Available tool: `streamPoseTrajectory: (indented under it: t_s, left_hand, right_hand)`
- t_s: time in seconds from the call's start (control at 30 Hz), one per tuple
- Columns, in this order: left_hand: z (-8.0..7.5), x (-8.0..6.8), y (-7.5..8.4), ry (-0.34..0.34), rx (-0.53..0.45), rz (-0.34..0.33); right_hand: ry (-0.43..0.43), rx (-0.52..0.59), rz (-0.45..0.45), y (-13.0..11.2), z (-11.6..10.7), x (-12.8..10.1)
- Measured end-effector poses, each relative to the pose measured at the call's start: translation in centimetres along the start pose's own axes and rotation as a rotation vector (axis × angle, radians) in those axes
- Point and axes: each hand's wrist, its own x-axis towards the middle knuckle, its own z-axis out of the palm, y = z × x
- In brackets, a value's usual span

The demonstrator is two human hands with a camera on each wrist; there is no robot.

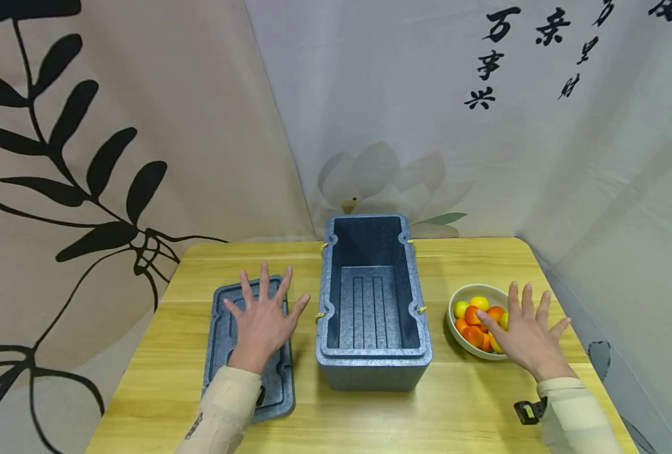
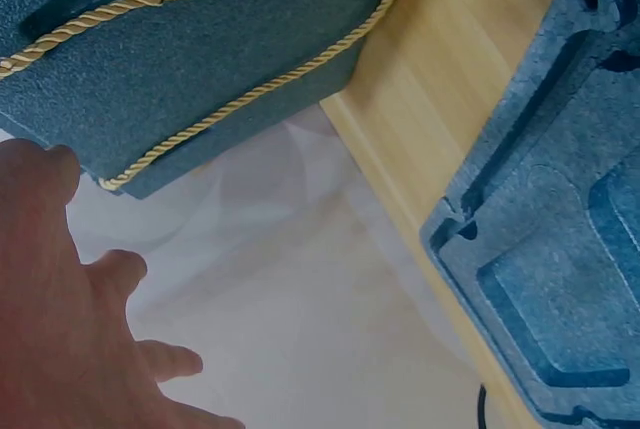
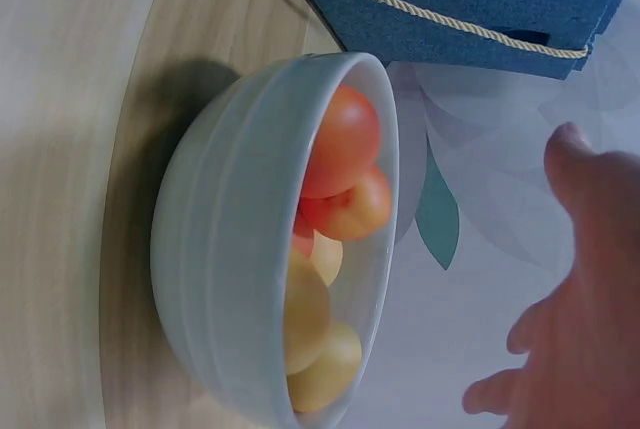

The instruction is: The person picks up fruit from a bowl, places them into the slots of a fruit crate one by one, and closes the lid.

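Note:
In the head view, my left hand (image 1: 262,328) is spread above a grey-blue foam lid (image 1: 279,397) that lies flat on the table, left of the box. It holds nothing. My right hand (image 1: 531,337), fingers also spread, hovers over the right side of a pale bowl (image 1: 456,337) and hides part of it. Small orange and yellow round fruits (image 1: 473,336) fill this bowl; the right wrist view shows them behind its rim. Between the hands stands a grey-blue foam box (image 1: 374,362), uncovered, its ridged floor bare.
A yellow twisted rope (image 2: 215,119) runs along the box's side. The wooden table (image 1: 364,422) ends at a back edge just behind the box. Behind it hangs a pale cloth (image 1: 393,82) printed with leaves and characters.

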Motion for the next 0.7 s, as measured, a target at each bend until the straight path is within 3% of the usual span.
streamPoseTrajectory:
  t_s: [0.23,0.37,0.47,0.7]
  left_hand:
    - [0.2,0.0,-0.2,0.005,0.003,0.0]
    - [0.2,0.0,-0.5,0.026,-0.051,0.005]
    - [0.0,0.0,-0.7,0.067,-0.154,0.043]
    - [0.0,0.3,-0.6,0.122,-0.487,0.215]
  right_hand:
    - [0.012,0.009,-0.005,-0.1,0.1,0.0]
    - [0.03,0.039,-0.031,-0.2,0.4,-0.1]
    - [0.069,0.091,-0.077,-0.2,0.7,0.0]
    - [0.175,0.176,-0.173,-0.6,1.3,0.5]
